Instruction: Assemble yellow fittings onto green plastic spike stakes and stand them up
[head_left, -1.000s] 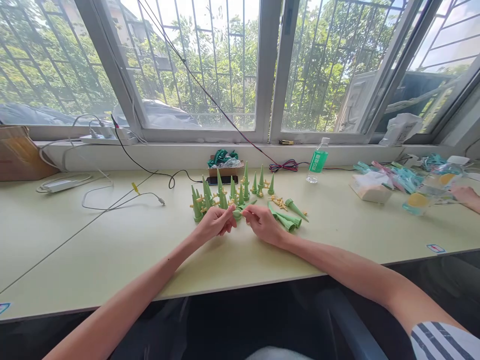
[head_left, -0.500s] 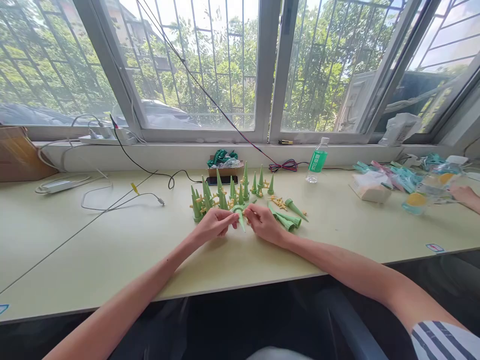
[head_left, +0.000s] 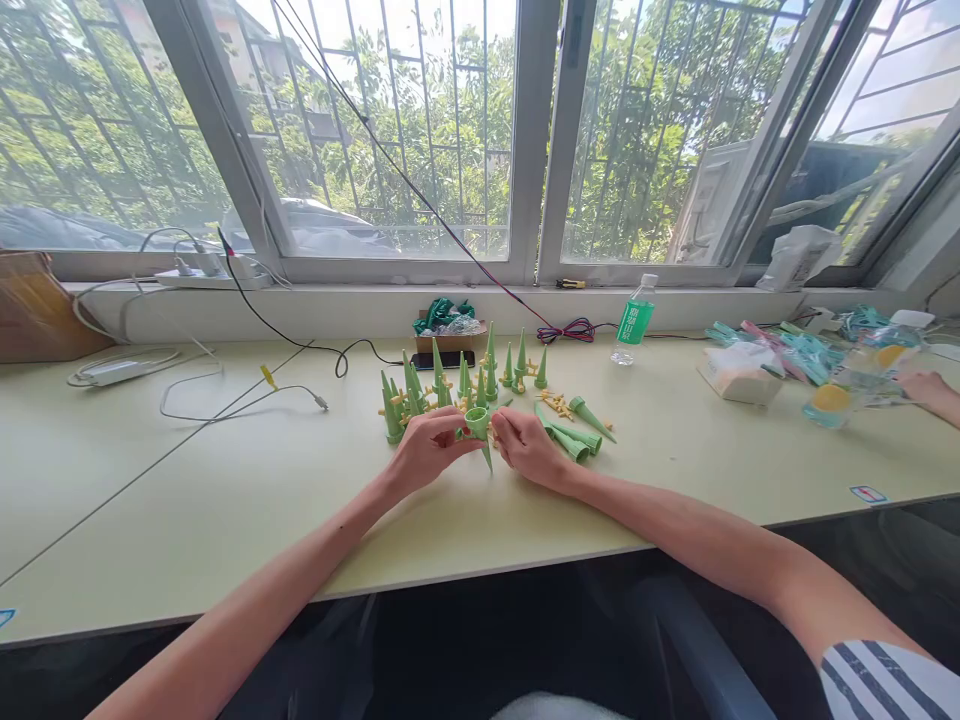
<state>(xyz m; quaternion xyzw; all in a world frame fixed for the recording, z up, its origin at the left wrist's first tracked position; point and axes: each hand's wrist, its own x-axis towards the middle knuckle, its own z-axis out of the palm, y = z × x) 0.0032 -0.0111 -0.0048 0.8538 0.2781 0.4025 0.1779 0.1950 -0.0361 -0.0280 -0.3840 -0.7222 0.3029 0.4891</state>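
Note:
My left hand (head_left: 429, 446) pinches a green plant watering spike (head_left: 477, 424), its wide open end tipped up towards me and its point downward. My right hand (head_left: 529, 448) is closed against the spike's right side, fingertips pressed together; whatever they grip is hidden. Just beyond the hands, several green spikes (head_left: 437, 370) stand point up with small yellow valves (head_left: 484, 385) on them. To the right of my right hand lie loose green spikes (head_left: 576, 440) and a little heap of yellow valves (head_left: 556, 404).
A phone (head_left: 444, 359) and a small cardboard box (head_left: 448, 341) sit behind the spikes. A water bottle (head_left: 634, 322) stands further right, near a tissue pack (head_left: 741, 373). Cables (head_left: 247, 395) cross the left of the table (head_left: 225, 530). Another person's hand (head_left: 926, 390) is at far right.
The spike in my left hand has turned so its open end shows more towards me. My left hand has shifted slightly to the right; my right hand has barely moved.

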